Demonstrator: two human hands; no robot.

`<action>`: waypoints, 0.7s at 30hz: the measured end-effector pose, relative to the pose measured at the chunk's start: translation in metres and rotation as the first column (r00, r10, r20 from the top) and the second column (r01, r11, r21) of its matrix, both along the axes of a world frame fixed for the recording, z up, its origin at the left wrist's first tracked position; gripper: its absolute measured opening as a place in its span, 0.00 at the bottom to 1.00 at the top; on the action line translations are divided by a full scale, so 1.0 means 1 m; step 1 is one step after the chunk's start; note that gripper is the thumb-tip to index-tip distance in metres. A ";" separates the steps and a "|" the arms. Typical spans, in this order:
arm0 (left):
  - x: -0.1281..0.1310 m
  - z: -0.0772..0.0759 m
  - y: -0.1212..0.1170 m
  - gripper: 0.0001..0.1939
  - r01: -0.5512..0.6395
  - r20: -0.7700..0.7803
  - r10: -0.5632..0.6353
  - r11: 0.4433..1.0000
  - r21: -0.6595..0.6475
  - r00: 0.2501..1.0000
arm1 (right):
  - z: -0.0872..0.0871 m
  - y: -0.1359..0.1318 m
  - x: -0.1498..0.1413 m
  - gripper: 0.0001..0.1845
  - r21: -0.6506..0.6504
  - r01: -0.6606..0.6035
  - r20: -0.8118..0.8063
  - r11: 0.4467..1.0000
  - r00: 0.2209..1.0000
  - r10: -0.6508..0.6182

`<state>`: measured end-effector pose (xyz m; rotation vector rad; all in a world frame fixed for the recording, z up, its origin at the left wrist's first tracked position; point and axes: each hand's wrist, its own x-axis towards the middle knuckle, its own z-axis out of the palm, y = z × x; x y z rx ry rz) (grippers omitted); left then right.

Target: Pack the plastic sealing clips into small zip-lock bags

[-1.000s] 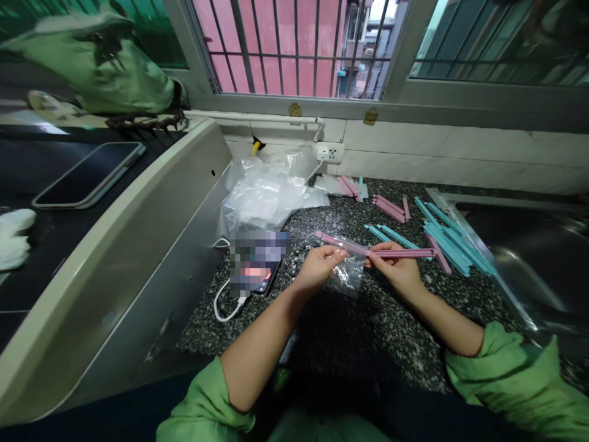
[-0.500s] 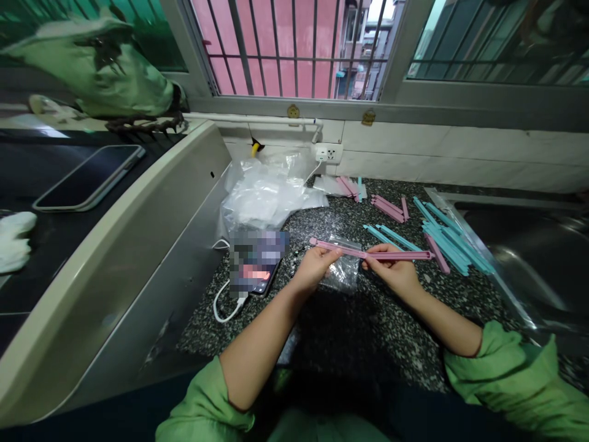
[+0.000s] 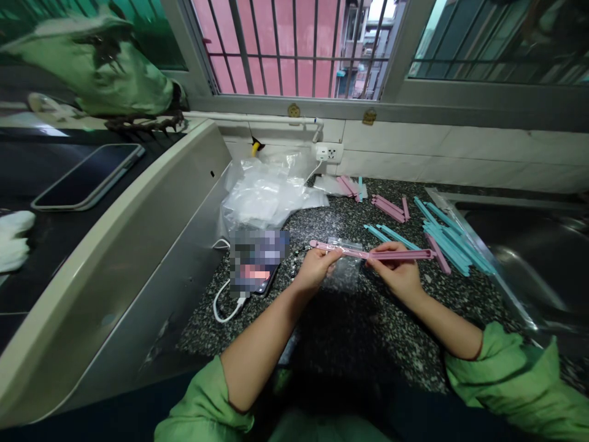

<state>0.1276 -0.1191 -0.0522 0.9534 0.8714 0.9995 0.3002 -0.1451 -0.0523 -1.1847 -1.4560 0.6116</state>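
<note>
A long pink bag sealing clip (image 3: 400,255) is stretched between my two hands, its two arms unfolded almost into a straight line with the joint in the middle. My left hand (image 3: 316,267) pinches the left arm. My right hand (image 3: 396,270) grips the other arm close to the joint, fingers behind and thumb in front. Below and behind the clip lies a small clear plastic bag (image 3: 345,276) on the counter. Just beyond my right hand are blue clips (image 3: 389,236), and another pink clip (image 3: 439,255) rests beside a blue pile (image 3: 451,242).
On the left, a phone (image 3: 267,270) with a white cable lies near a heap of clear plastic bags (image 3: 264,196). More pink clips (image 3: 389,209) lie toward the wall. A metal sink (image 3: 529,245) borders the right side; a raised beige panel (image 3: 151,233) borders the left.
The pink clip's right arm has rolled slightly, so its grooved side shows more. My hands have barely shifted, and both still hold the clip.
</note>
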 end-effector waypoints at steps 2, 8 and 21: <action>0.000 0.000 -0.001 0.22 0.005 0.006 -0.005 1.000 -0.005 1.000 | -0.001 0.000 0.000 0.13 0.052 0.028 -0.017 0.998 0.999 -0.027; 0.001 0.001 -0.004 0.22 -0.002 -0.002 0.002 1.000 -0.028 1.000 | -0.003 0.000 0.004 0.06 0.122 -0.016 0.110 0.992 0.994 0.002; 0.005 -0.002 -0.004 0.22 -0.006 0.007 0.007 1.000 -0.012 1.000 | -0.004 -0.001 0.007 0.06 0.160 -0.016 0.223 0.987 0.975 -0.020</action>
